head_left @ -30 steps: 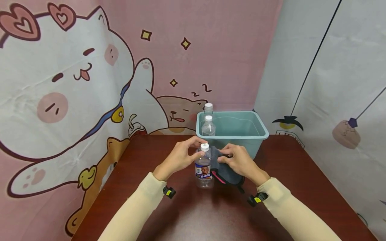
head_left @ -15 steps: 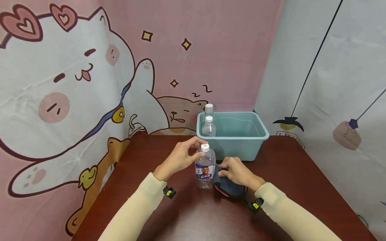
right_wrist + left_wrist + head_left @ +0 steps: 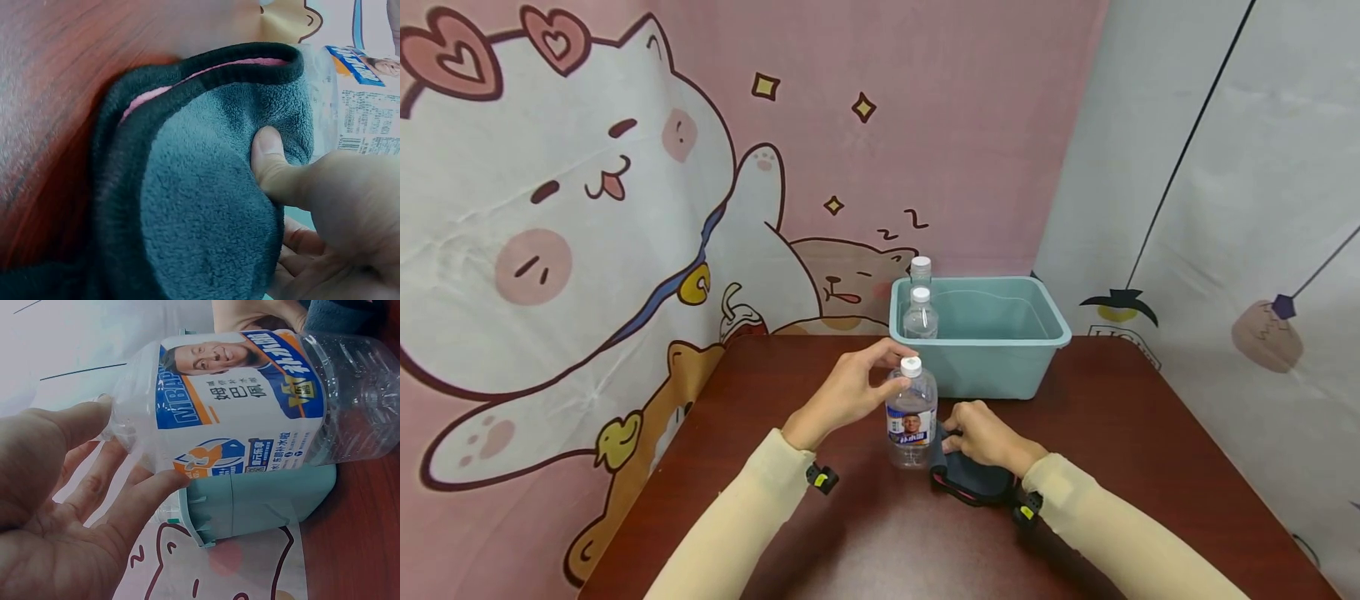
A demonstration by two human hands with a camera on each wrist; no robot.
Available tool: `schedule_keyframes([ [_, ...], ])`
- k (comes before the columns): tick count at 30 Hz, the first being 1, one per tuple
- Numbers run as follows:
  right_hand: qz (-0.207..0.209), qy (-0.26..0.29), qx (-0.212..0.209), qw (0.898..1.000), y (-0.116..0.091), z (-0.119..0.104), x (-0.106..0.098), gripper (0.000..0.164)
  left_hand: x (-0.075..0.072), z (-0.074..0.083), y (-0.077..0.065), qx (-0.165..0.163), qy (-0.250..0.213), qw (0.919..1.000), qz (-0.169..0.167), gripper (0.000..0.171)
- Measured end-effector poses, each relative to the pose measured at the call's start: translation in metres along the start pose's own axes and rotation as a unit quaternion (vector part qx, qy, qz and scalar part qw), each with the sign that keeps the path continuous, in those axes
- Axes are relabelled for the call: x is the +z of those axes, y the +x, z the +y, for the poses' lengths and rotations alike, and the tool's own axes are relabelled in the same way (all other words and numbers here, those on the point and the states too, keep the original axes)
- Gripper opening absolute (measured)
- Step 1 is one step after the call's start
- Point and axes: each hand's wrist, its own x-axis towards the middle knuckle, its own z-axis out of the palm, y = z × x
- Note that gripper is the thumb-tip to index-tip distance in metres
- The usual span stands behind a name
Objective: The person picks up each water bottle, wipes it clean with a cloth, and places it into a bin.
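A clear plastic bottle (image 3: 912, 433) with a white cap and a printed label stands upright on the table. My left hand (image 3: 850, 387) holds it round the neck, thumb and fingers on either side just under the cap; the left wrist view shows the thumb (image 3: 94, 419) there. On the bottle's right, low by its base, my right hand (image 3: 985, 435) pinches a grey fleece cloth piece (image 3: 206, 187) with black edging and pink inside its fold. The thumb (image 3: 270, 159) presses on the fleece, and the other fingers are partly hidden behind it. The fleece edge lies right at the bottle's side.
Behind the hands stands a light blue plastic bin (image 3: 992, 371). Two clear bottles with white caps show at its left end, the nearer bottle (image 3: 921, 321) inside its rim. A dark red-brown table (image 3: 1120, 433) lies beneath, with a cartoon-printed curtain (image 3: 970, 150) behind.
My right hand has moved down along the bottle's right side with the fleece piece, from near the neck to near the base. My left hand and the bottle have stayed put.
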Motion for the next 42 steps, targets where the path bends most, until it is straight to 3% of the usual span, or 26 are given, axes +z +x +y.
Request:
schedule_keyframes([
  [7,0.018,0.019,0.047,0.999,-0.005,0.004,0.002,0.028,0.002,0.001,-0.001,-0.001,-0.001,1.0,0.0,0.043],
  [14,0.031,0.057,0.043,0.997,-0.007,0.006,-0.002,0.026,0.003,-0.001,-0.001,-0.005,-0.006,1.0,-0.002,0.043],
  [21,0.053,0.078,0.038,0.995,-0.005,-0.002,-0.017,0.019,0.001,0.0,-0.001,0.0,-0.006,1.0,-0.001,0.043],
  [42,0.118,0.123,0.046,0.984,0.007,-0.039,-0.069,0.03,0.0,0.002,-0.002,0.01,-0.001,0.9999,-0.001,0.041],
])
